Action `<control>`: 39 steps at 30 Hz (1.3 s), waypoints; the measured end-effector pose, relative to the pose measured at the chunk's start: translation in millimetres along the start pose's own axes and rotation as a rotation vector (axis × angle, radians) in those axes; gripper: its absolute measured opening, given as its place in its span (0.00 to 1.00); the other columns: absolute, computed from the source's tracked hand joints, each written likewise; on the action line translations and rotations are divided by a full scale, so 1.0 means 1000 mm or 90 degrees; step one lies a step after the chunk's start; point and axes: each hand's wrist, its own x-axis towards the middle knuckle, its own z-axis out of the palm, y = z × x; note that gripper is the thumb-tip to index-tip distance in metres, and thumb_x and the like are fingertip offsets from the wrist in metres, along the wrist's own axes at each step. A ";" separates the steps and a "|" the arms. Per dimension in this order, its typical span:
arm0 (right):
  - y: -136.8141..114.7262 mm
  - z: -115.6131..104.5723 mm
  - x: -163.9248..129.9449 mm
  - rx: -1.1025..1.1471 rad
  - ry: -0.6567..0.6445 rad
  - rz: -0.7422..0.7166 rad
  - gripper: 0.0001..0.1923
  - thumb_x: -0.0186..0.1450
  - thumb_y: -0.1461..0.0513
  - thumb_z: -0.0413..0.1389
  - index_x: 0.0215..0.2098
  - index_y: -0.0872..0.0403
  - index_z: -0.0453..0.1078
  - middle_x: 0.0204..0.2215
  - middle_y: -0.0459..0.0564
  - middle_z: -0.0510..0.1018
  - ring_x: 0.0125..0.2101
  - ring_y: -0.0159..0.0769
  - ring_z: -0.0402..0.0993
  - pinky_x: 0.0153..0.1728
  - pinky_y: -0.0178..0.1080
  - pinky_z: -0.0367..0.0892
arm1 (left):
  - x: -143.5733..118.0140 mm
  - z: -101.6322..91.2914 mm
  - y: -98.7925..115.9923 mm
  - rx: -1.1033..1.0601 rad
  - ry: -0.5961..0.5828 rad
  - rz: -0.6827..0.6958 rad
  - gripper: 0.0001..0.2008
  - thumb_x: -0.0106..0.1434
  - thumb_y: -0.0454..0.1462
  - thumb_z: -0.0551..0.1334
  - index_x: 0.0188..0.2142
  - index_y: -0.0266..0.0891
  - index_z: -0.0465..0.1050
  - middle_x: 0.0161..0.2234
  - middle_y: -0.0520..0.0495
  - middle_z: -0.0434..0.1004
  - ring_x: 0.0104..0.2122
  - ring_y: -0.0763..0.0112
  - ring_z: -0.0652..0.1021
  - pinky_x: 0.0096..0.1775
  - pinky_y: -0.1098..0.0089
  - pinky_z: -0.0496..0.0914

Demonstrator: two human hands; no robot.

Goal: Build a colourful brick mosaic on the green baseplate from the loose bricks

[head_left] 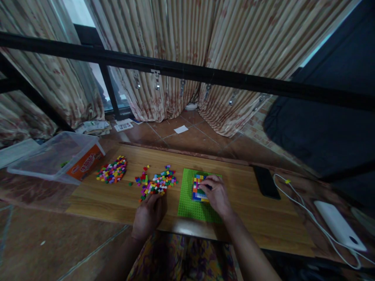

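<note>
A green studded baseplate (185,195) lies on the wooden board in front of me. On it sits a low block of multicoloured building bricks (198,195), partly covered by my right hand (216,193). The thumb and index finger of that hand are pinched together at the block's upper left; whatever is between them is too small to make out. My left hand (149,214) rests at the near edge of a loose heap of small bricks (159,182), left of the baseplate. Its fingers are curled together, and their tips are hidden from me.
Another brick heap (113,170) lies farther left, beside a clear plastic box (58,156) with an orange label. Right of the baseplate are a black phone (266,182), a white cable (304,207) and a white power bank (340,225). A dark rail (181,66) crosses beyond the board.
</note>
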 end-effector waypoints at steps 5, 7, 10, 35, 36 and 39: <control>-0.008 -0.008 0.010 -0.080 -0.102 -0.041 0.07 0.62 0.62 0.58 0.28 0.50 0.76 0.34 0.47 0.74 0.38 0.36 0.69 0.43 0.38 0.63 | -0.001 0.000 0.001 0.001 0.000 -0.005 0.09 0.64 0.38 0.54 0.39 0.39 0.72 0.34 0.45 0.76 0.33 0.67 0.77 0.35 0.69 0.71; -0.010 -0.010 0.014 -0.090 -0.132 -0.051 0.07 0.62 0.62 0.58 0.26 0.50 0.75 0.32 0.46 0.74 0.37 0.35 0.70 0.42 0.37 0.63 | -0.001 0.000 0.002 0.001 0.003 -0.007 0.10 0.64 0.38 0.54 0.39 0.39 0.72 0.34 0.45 0.76 0.33 0.67 0.77 0.35 0.70 0.71; -0.007 -0.010 0.017 -0.068 -0.134 -0.058 0.05 0.61 0.63 0.59 0.27 0.51 0.74 0.31 0.46 0.74 0.36 0.34 0.70 0.40 0.37 0.63 | -0.001 -0.001 0.002 0.000 -0.002 -0.006 0.10 0.64 0.38 0.54 0.39 0.39 0.72 0.34 0.44 0.76 0.32 0.67 0.77 0.34 0.70 0.71; 0.006 0.014 -0.038 -0.129 0.102 -0.148 0.13 0.69 0.62 0.50 0.47 0.49 0.73 0.45 0.53 0.74 0.45 0.40 0.67 0.44 0.44 0.67 | -0.003 0.001 0.000 -0.009 -0.038 -0.031 0.11 0.66 0.39 0.52 0.41 0.38 0.71 0.35 0.44 0.75 0.34 0.67 0.77 0.37 0.68 0.71; 0.007 0.014 -0.037 -0.129 0.100 -0.148 0.13 0.69 0.61 0.50 0.47 0.49 0.73 0.45 0.53 0.74 0.45 0.40 0.67 0.44 0.44 0.67 | -0.003 0.001 0.000 -0.008 -0.035 -0.030 0.11 0.66 0.38 0.52 0.41 0.38 0.71 0.35 0.43 0.75 0.34 0.67 0.77 0.37 0.68 0.71; 0.010 0.016 -0.037 -0.124 0.097 -0.147 0.13 0.69 0.61 0.49 0.47 0.49 0.73 0.45 0.53 0.74 0.45 0.40 0.67 0.44 0.44 0.67 | -0.003 0.002 0.000 -0.003 -0.026 -0.024 0.11 0.66 0.38 0.53 0.41 0.38 0.71 0.36 0.44 0.75 0.34 0.68 0.77 0.37 0.69 0.71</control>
